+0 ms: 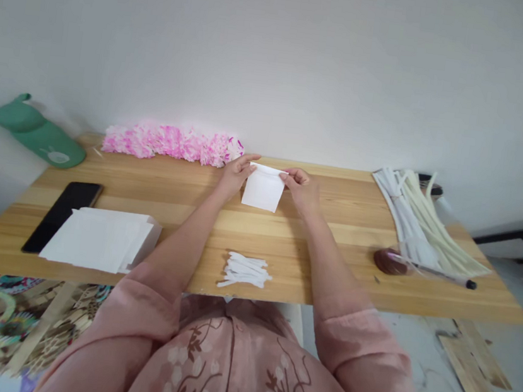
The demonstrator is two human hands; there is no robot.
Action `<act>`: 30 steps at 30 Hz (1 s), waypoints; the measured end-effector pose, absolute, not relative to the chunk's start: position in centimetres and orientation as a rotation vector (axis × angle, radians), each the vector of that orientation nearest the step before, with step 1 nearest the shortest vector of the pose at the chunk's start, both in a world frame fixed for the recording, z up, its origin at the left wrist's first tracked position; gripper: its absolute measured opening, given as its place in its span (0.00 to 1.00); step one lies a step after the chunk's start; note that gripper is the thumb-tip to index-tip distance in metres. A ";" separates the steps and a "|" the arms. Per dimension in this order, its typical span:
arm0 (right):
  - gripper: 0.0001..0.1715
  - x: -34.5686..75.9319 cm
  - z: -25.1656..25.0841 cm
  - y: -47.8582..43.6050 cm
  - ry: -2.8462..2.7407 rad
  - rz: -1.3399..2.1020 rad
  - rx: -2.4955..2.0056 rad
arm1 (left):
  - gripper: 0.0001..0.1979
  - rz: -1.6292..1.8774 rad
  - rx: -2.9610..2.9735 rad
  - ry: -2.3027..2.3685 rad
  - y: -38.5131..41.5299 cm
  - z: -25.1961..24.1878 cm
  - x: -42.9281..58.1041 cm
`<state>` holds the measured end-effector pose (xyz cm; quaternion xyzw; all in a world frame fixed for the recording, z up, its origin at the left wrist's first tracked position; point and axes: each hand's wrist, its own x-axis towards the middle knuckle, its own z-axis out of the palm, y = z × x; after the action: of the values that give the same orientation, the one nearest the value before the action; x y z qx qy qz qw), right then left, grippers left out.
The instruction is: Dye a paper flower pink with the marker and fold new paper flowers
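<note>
A small white sheet of paper (263, 190) is held up above the middle of the wooden table, with a fold or crease along its top edge. My left hand (238, 173) pinches its upper left corner between thumb and fingers. At the upper right corner, the thumb and curled fingers of my right hand (301, 188) grip the same sheet. Closer to my body, a little pile of narrow white paper strips (246, 271) lies between my forearms. To the left, a stack of white paper (98, 239) rests partly over a black phone (63, 213).
A green bottle (43, 134) stands at the far left. Pink and white ruffled flowers (172, 143) line the wall edge. On the right lie bundles of white and cream strips (423, 219), a small jar of dark red content (391, 261) and a black-tipped pen (452, 277).
</note>
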<state>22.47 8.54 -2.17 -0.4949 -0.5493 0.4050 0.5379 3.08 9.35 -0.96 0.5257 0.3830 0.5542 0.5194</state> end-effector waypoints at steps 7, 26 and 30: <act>0.14 22.7 -2.0 8.4 -1.384 0.870 -1.232 | 0.03 1.291 1.235 0.998 9.5 -0.9 3.1; 0.10 22.8 -0.9 7.9 -1.408 0.640 -1.243 | 0.07 1.434 1.414 1.019 10.7 -2.4 2.7; 0.14 22.8 -1.1 8.0 -1.323 0.780 -1.224 | 0.05 1.588 1.656 1.054 10.8 -1.8 2.6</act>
<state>22.83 8.01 -1.11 -0.5184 -0.5602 0.3302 0.5554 2.55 10.80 -1.78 0.6250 0.3978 0.5992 0.3036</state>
